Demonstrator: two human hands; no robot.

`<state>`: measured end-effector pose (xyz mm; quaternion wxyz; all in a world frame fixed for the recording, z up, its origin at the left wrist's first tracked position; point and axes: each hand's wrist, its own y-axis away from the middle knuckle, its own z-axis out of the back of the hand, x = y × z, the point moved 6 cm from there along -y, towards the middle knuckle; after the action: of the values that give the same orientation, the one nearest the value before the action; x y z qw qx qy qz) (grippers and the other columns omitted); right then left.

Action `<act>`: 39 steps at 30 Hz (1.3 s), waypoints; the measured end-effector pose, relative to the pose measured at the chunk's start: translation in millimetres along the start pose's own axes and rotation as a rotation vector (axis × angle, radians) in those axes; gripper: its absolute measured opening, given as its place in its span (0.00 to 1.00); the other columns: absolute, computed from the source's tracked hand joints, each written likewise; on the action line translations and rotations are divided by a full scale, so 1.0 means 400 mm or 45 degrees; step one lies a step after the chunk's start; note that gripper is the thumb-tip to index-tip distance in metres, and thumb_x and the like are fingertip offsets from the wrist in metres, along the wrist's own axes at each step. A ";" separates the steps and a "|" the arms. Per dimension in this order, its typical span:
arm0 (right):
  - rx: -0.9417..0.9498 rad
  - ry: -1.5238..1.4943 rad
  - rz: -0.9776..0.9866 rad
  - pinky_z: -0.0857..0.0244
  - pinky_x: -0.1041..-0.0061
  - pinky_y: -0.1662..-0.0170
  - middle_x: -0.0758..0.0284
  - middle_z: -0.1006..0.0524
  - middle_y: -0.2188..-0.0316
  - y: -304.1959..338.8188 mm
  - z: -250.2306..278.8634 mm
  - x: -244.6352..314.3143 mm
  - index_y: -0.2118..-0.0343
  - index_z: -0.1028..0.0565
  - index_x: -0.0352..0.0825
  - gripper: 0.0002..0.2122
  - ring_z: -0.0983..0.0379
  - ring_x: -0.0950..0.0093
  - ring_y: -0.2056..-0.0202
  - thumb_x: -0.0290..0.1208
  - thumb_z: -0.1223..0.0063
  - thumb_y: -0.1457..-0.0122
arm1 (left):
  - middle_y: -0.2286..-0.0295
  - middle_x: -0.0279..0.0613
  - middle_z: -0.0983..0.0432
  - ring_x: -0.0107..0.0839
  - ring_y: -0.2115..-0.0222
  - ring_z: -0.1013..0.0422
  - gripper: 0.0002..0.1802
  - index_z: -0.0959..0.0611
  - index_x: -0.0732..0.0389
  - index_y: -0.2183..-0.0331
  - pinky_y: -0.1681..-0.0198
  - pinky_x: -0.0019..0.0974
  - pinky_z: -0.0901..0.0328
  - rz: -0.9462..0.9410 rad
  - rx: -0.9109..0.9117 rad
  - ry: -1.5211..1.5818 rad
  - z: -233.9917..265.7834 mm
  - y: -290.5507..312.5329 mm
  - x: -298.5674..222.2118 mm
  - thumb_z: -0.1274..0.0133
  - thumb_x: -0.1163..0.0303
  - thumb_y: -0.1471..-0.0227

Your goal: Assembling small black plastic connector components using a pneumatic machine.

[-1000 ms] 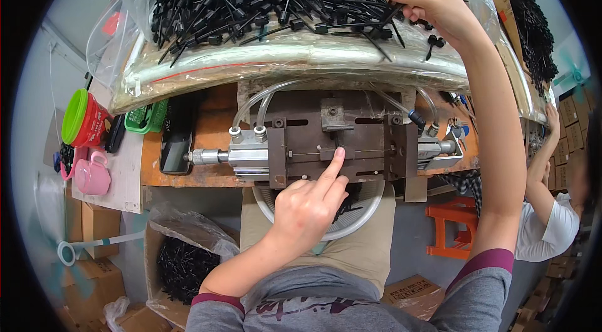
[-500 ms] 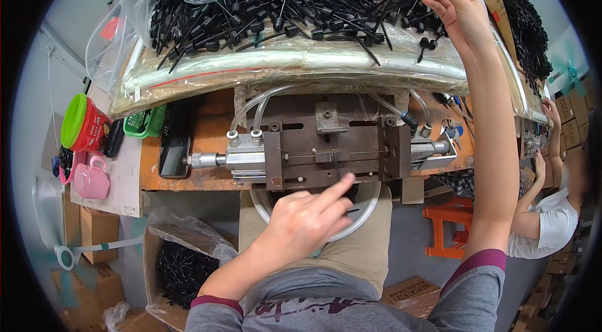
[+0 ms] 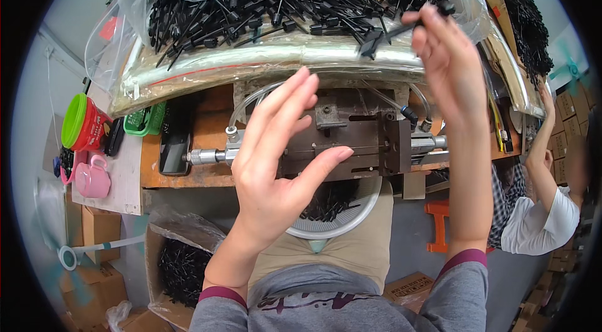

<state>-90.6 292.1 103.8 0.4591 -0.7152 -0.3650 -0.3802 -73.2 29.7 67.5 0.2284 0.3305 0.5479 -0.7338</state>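
Black plastic rod (image 3: 384, 36) — pinched in the right hand (image 3: 446, 62) above the metal press fixture (image 3: 351, 137). Left hand (image 3: 276, 163) hovers open, holding nothing. Seat 1 rod squarely — fingers outside the slot.

A big clear plastic bag (image 3: 207, 62) full of thin black sticks lies across the back of the desk (image 3: 207, 137). A small red label (image 3: 108, 28) sits on its left side. Brown cardboard boxes (image 3: 94, 250) stand on the floor at the lower left. More brown boxes (image 3: 574, 103) are stacked far right.
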 end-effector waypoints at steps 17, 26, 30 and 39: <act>-0.124 -0.083 -0.253 0.28 0.78 0.68 0.56 0.19 0.63 0.229 -0.031 -0.074 0.57 0.26 0.31 0.07 0.23 0.79 0.74 0.29 0.45 0.32 | 0.57 0.48 0.20 0.34 0.69 0.21 0.18 0.13 0.68 0.62 0.67 0.33 0.24 -0.071 0.399 -0.258 -0.045 0.168 -0.025 0.30 0.78 0.59; -0.168 -0.153 -0.325 0.31 0.82 0.71 0.60 0.20 0.64 0.281 -0.014 -0.060 0.54 0.28 0.32 0.08 0.26 0.80 0.76 0.31 0.48 0.30 | 0.50 0.42 0.19 0.27 0.77 0.25 0.15 0.14 0.60 0.66 0.72 0.29 0.32 -0.139 0.476 -0.810 -0.105 0.194 0.052 0.30 0.71 0.60; -0.155 -0.217 -0.410 0.33 0.82 0.73 0.60 0.21 0.66 0.300 -0.013 -0.069 0.55 0.28 0.33 0.08 0.27 0.82 0.78 0.33 0.50 0.29 | 0.47 0.48 0.21 0.25 0.79 0.26 0.13 0.15 0.63 0.65 0.73 0.30 0.33 -0.183 0.525 -0.794 -0.104 0.183 0.049 0.35 0.70 0.55; -0.004 -0.434 -0.690 0.32 0.83 0.77 0.59 0.21 0.67 0.372 -0.068 -0.121 0.55 0.30 0.32 0.08 0.27 0.79 0.81 0.31 0.50 0.30 | 0.53 0.47 0.19 0.31 0.68 0.20 0.25 0.14 0.64 0.53 0.65 0.33 0.25 0.336 0.406 0.132 -0.064 0.158 0.022 0.30 0.77 0.57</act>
<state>12.0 211.7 12.7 0.2722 -0.6460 -0.6133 -0.3639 -28.9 35.9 15.1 0.2390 0.4688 0.3879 -0.7567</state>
